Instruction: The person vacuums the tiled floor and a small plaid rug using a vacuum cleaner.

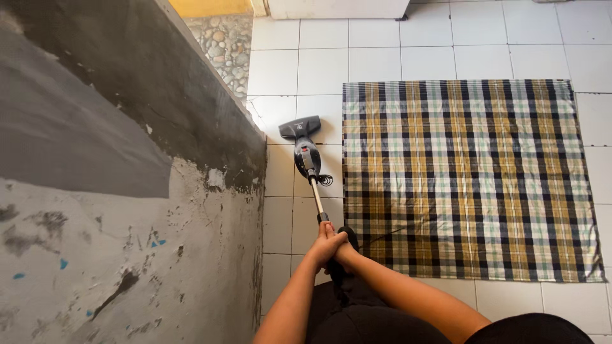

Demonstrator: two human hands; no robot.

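Note:
A black stick vacuum cleaner (305,148) stands on the white tiled floor (395,57), its wide nozzle touching the tiles beside a grey wall. Its thin silver tube runs back toward me. My left hand (324,244) and my right hand (345,250) are both wrapped around the black handle at the near end of the tube, pressed side by side. A coil of black cable hangs at the vacuum body's right side. A plaid cloth (465,178) in yellow, black and white lies flat on the tiles just right of the vacuum.
A rough grey concrete wall (115,191) fills the left side, close to the vacuum. A pebbled strip (223,38) runs at the far left top. A white cabinet base (338,9) stands at the far edge. My dark trousers show at the bottom.

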